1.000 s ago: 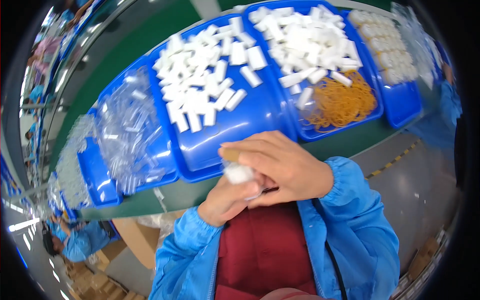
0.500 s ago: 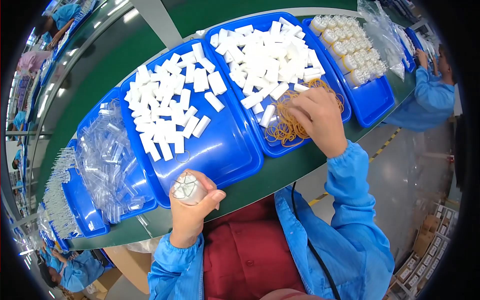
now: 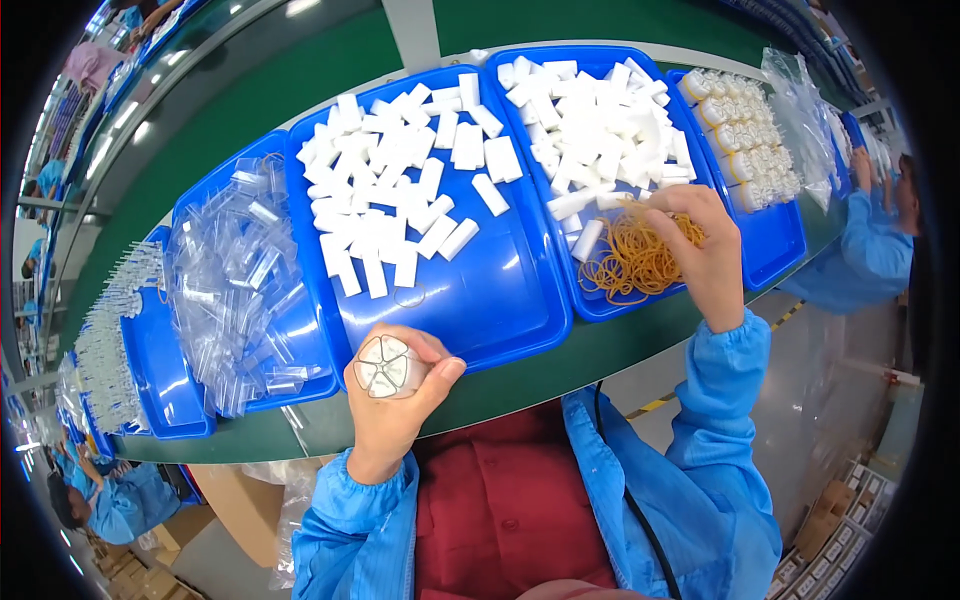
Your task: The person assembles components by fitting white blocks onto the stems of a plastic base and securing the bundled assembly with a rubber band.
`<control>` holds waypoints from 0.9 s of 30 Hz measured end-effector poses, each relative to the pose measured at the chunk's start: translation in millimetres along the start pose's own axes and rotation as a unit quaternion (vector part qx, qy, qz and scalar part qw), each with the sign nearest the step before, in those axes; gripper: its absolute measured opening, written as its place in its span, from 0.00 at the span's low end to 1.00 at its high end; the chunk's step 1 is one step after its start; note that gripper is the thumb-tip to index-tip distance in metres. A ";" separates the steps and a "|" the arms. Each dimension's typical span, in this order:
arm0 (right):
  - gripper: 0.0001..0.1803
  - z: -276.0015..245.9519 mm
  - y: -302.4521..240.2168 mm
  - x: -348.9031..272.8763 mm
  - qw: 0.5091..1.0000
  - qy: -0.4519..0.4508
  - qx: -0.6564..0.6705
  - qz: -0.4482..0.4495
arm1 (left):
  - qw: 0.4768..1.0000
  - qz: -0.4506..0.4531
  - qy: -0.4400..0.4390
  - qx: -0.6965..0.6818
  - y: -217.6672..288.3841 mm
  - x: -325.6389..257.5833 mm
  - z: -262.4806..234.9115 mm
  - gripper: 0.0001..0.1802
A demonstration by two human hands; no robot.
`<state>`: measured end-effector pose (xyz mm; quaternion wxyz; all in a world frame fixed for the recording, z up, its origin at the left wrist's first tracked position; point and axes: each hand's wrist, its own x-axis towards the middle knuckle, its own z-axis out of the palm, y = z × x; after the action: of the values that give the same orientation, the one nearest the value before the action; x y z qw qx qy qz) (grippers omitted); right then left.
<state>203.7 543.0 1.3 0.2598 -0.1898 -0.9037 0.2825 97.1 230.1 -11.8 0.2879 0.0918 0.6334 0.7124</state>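
1. The left hand (image 3: pixel 395 400) is gripping a white bundle (image 3: pixel 385 366) tightly above the tabletop (image 3: pixel 560 360) edge.
2. The right hand (image 3: pixel 705 250) is pinching rubber bands (image 3: pixel 625 262) in a blue tray (image 3: pixel 590 305) holding white blocks (image 3: pixel 600 110).
3. A middle tray (image 3: pixel 500 300) is holding more blocks; a left tray (image 3: pixel 195 210) is holding clear bags (image 3: pixel 235 280).

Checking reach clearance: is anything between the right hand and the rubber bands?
Nothing visible. The right hand is already on the pile of rubber bands at the near end of the blue tray, fingers touching them. The white pieces lie farther back, out of the way. The left hand holds a small bundle.
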 end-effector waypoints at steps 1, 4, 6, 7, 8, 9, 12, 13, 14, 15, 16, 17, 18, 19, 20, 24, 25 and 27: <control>0.07 -0.8 3.5 0.0 1.000 0.000 -0.004 -0.001 | 0.999 0.030 -0.004 -0.016 1.0 2.4 3.5 0.12; 0.05 -3.8 9.5 3.9 0.991 -0.057 -0.114 -0.045 | 0.998 0.052 -0.016 -0.005 0.8 4.0 -2.6 0.12; 0.05 -13.5 -8.9 5.7 0.994 0.017 0.015 0.103 | 0.999 0.041 -0.008 0.024 -0.8 -2.2 -7.0 0.12; 0.05 -11.7 -16.2 4.7 0.995 0.013 0.016 0.100 | 0.999 0.031 -0.009 -0.007 2.3 0.1 -6.4 0.12; 0.06 -7.4 -24.7 4.3 0.985 0.047 0.112 0.119 | 0.999 0.021 -0.010 -0.037 4.0 1.8 -5.8 0.12; 0.07 -2.2 -32.0 4.5 0.965 0.080 0.208 0.137 | 0.999 0.022 -0.003 -0.039 3.1 2.2 -6.4 0.12; 0.07 34.1 -56.2 1.2 0.946 -0.064 0.272 0.163 | 0.990 0.100 0.028 -0.092 -1.9 5.4 -2.7 0.12; 0.07 45.6 -69.7 -3.6 0.921 -0.109 0.326 0.180 | 0.986 0.154 0.049 -0.035 -5.9 9.4 -2.0 0.14; 0.07 55.9 -84.9 -9.2 0.910 -0.137 0.348 0.176 | 0.975 0.213 0.047 0.033 -7.1 17.6 -3.4 0.14; 0.06 65.6 -100.1 -14.8 0.898 -0.166 0.370 0.171 | 0.957 0.268 0.045 0.104 -8.4 21.9 -5.3 0.14; 0.06 73.4 -114.9 -19.6 0.898 -0.195 0.365 0.147 | 0.980 0.194 0.028 0.031 -10.2 18.8 -3.5 0.14; 0.06 79.8 -125.6 -23.4 0.898 -0.222 0.360 0.122 | 0.992 0.121 0.008 -0.044 -11.8 16.8 -2.0 0.14; 0.05 87.4 -129.1 -26.7 0.902 -0.237 0.350 0.084 | 0.994 0.106 0.015 -0.035 -12.5 15.1 -3.6 0.13; 0.04 89.0 -135.1 -27.1 0.916 -0.233 0.320 0.057 | 0.993 0.109 0.029 -0.035 -11.9 13.3 -7.6 0.13; 0.05 89.6 -136.0 -26.3 0.897 -0.222 0.378 0.058 | 0.992 0.087 0.041 -0.077 -10.4 12.1 -11.5 0.12; 0.08 84.3 -133.3 -13.4 0.631 -0.178 0.747 0.114 | 0.990 0.035 0.025 -0.132 -7.2 7.7 -27.0 0.11; 0.08 86.1 -137.1 -13.2 0.631 -0.180 0.746 0.113 | 0.983 -0.008 -0.014 -0.183 -5.1 6.5 -29.3 0.11; 0.07 90.2 -146.2 -13.6 0.872 -0.119 0.469 0.072 | 0.969 -0.022 -0.020 -0.246 -2.1 7.2 -24.0 0.12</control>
<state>133.7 386.8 21.9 0.1872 -0.0754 -0.6731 0.7115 80.0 213.6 -19.8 0.3301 0.0185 0.4344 0.8379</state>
